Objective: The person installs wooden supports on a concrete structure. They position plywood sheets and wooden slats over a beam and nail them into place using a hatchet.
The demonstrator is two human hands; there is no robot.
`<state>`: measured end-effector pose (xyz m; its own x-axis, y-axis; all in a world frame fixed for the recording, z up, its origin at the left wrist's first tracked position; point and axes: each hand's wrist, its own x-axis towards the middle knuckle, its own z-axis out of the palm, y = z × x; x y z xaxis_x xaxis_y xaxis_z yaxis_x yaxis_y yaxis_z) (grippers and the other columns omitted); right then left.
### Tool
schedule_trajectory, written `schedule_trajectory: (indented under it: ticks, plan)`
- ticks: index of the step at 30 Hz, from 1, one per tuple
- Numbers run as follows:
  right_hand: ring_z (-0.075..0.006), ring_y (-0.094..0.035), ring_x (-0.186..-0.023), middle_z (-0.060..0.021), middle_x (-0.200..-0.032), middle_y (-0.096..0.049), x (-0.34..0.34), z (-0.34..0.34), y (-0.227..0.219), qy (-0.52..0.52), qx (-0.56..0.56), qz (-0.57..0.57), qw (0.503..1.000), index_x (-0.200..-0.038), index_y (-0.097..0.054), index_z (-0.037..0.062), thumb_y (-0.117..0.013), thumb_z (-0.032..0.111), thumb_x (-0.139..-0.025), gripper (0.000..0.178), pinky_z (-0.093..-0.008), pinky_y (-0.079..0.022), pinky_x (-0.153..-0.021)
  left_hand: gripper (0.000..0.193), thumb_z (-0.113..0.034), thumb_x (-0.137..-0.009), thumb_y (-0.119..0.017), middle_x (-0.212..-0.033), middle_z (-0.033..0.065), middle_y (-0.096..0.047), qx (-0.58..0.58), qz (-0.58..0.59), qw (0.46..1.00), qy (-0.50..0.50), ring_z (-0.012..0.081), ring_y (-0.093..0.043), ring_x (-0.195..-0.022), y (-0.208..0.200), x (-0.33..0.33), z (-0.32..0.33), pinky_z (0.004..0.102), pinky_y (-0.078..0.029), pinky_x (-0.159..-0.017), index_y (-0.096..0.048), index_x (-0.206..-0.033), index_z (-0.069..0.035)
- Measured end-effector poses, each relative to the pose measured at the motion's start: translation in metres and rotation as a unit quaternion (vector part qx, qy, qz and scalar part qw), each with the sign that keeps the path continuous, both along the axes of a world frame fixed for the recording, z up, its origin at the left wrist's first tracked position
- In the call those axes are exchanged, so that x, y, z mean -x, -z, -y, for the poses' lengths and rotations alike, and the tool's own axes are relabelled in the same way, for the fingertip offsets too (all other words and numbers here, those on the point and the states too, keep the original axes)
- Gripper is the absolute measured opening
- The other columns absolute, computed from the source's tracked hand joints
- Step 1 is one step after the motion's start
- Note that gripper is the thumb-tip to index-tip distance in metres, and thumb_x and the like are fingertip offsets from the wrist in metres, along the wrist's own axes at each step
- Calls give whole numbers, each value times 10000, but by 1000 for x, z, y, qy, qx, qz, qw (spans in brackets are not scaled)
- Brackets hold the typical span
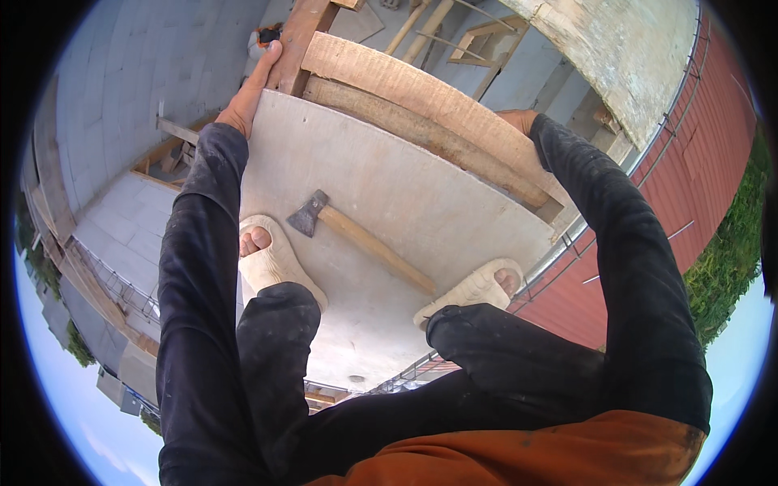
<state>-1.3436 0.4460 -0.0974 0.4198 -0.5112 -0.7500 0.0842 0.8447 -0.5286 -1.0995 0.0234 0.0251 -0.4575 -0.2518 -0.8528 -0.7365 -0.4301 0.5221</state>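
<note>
The wooden plank [421, 109] is lying across the far edge of the concrete slab [405, 202], high above the yard, held at both ends. It could be slipping off that edge if either grip gives. The left hand [251, 89] is pressing its end, fingers [271, 61] stretched nearly flat along an upright post [300, 36], not wrapping anything. An axe [356, 235] is lying loose between the sandalled feet, where a step could be kicking it over. The right hand [519, 121] is touching the plank's other end; its fingers are hidden, so I cannot tell their grip.
</note>
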Motion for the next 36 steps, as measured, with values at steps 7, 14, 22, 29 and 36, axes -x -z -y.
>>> schedule_trajectory:
  ticks: [7,14,22,29,36]
  plan:
    - [-220,-625,-1246,-139,-1449,-617,-3,6,-11,2,-19,-13,1000,-1532,-516,120,-672,417,-997,631,-379,-520,-1002,938,-776,-853,-652,-1314,155,-662,-49,-2,998,-50,221,-670,-1136,6,5,2,333,-556,-947,-576,-1440,-49]
    - [-197,-613,-1245,-112,-1442,-625,-3,9,-28,74,-104,35,991,-1521,-531,118,-702,473,-967,680,-379,-500,-1032,880,-743,-868,-668,-1288,130,-678,-40,-19,999,-31,212,-671,-1131,7,4,2,334,-559,-950,-598,-1409,-54]
    - [-231,-676,-1174,-117,-1412,-651,-5,7,-20,97,-104,32,989,-1491,-575,147,-662,518,-974,642,-397,-538,-969,958,-773,-760,-757,-1229,133,-717,-46,-14,996,-77,222,-690,-1068,6,4,0,342,-558,-917,-624,-1388,-61]
    - [-215,-670,-1186,-119,-1424,-644,1,-20,8,107,-133,2,985,-1483,-586,154,-677,575,-947,688,-378,-531,-978,924,-750,-862,-661,-1296,165,-670,-26,-6,1000,-14,224,-675,-1125,4,13,0,339,-551,-965,-570,-1430,-26]
    - [-226,-700,-1138,-182,-1375,-663,-3,6,-22,56,-92,-7,994,-1478,-565,61,-658,570,-957,735,-381,-572,-921,934,-717,-817,-727,-1176,145,-728,-52,-41,998,9,197,-744,-984,7,0,5,302,-620,-845,-577,-1407,-9]
